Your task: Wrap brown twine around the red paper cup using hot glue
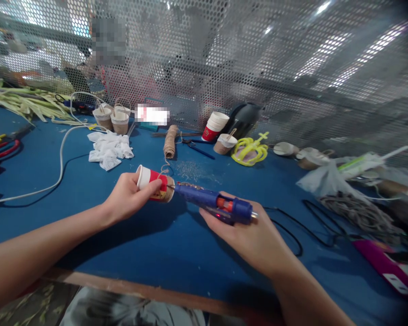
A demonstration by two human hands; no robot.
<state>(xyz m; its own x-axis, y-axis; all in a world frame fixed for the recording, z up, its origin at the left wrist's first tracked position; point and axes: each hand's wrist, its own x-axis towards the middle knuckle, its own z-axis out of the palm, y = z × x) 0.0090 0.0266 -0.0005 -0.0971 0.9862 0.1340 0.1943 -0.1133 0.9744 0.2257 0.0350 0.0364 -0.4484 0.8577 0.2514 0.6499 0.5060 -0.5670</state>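
Note:
My left hand [131,194] is closed around a red and white paper cup [144,177], which lies tilted on its side above the table. Brown twine is wrapped about the cup's base end, and a strand of it runs up to a twine roll [170,142] behind. In my right hand [248,235] is a blue hot glue gun [211,201] with a small red light lit. Its nozzle points left and reaches the twine-wrapped end of the cup; whether it touches is hard to tell.
Behind stand twine-wrapped cups [119,121], crumpled white cloth [110,148], pliers [199,148], stacked paper cups [216,124] and a yellow crown-shaped piece [250,151]. A white cable [61,156] crosses the left side, near scissors [7,149]. Black cord [292,222] lies at right. A perforated metal screen [190,54] closes the back.

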